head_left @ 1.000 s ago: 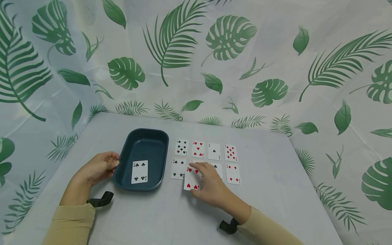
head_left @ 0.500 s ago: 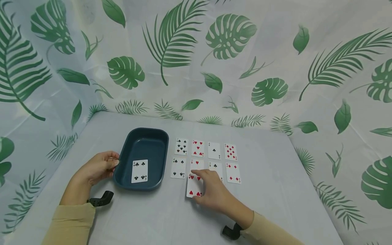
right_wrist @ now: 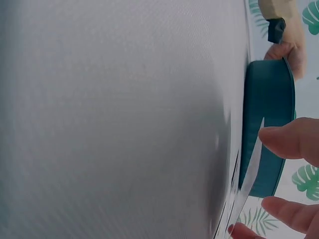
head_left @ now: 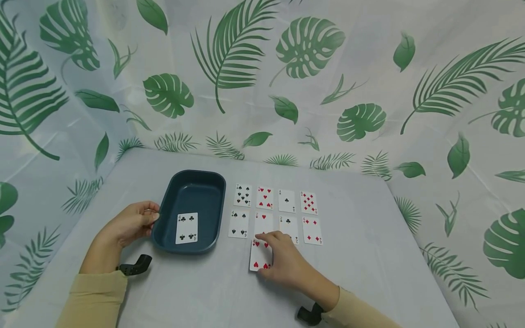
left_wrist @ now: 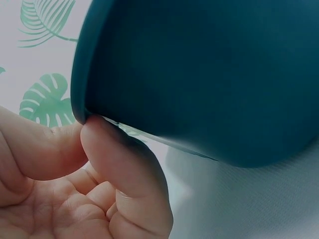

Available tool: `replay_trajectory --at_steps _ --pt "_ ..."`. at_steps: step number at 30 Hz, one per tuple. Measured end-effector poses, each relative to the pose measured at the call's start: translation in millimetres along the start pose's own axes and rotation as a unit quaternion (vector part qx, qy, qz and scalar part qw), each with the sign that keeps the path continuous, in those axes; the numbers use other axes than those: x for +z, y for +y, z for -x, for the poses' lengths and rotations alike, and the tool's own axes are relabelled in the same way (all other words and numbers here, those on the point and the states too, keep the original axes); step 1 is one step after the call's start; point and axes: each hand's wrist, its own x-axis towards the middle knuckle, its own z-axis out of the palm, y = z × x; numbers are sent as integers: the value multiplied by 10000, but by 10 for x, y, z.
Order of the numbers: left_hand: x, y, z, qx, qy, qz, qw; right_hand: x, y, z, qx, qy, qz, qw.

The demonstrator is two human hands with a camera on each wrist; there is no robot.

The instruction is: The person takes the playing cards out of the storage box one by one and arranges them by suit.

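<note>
In the head view my left hand (head_left: 130, 223) pinches the left rim of a dark blue tray (head_left: 201, 193). Its thumb and a finger (left_wrist: 124, 164) grip that edge of the tray (left_wrist: 209, 74) in the left wrist view. A four of clubs (head_left: 187, 228) lies face up inside. My right hand (head_left: 289, 264) holds a four of hearts (head_left: 259, 259) by its opposite ends, between thumb and fingers, just in front of the two of hearts (head_left: 264, 221). Seen edge-on in the right wrist view, the playing card (right_wrist: 253, 167) slants upward to the thumb (right_wrist: 284, 137).
Two rows of face-up playing cards lie right of the tray, among them the seven of spades (head_left: 243, 196), four of spades (head_left: 238, 224), eight of diamonds (head_left: 308, 202) and four of diamonds (head_left: 312, 230). A leaf-patterned curtain (head_left: 246, 50) surrounds the white table (head_left: 361, 237).
My right hand has drawn the four of hearts toward me and slightly right, uncovering the two of hearts and more of the four of spades. The left hand stays on the tray rim.
</note>
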Motion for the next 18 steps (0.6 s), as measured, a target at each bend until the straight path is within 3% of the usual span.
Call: replay_trajectory --at_steps 6,18 --pt "-3 -14 -11 2 18 -7 10000 28 5 20 10 -144 129 9998" --pt "-12 -22 -14 2 5 -28 10000 43 -15 19 28 -63 263 9996"
